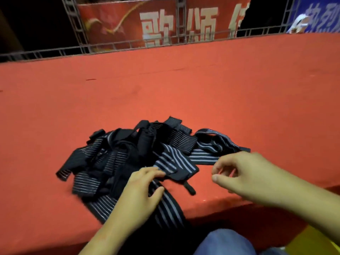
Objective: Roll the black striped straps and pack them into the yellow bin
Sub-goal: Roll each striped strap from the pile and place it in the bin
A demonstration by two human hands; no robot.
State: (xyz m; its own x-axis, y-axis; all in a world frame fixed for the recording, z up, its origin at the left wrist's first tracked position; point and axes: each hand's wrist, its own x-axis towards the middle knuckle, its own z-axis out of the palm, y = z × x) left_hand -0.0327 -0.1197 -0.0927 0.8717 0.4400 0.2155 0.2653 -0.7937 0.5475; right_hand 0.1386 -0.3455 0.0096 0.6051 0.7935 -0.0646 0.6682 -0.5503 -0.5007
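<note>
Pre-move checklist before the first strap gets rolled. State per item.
1. Left hand on a strap: ok, fingers rest on the near striped strap.
2. Right hand free: ok, loosely curled, holds nothing.
3. That strap clear of the pile: not ok, it overlaps others.
4. A free end to start from: ok, a black tab lies bare on the red surface.
5. Yellow bin ready: cannot tell, only a corner shows.
</note>
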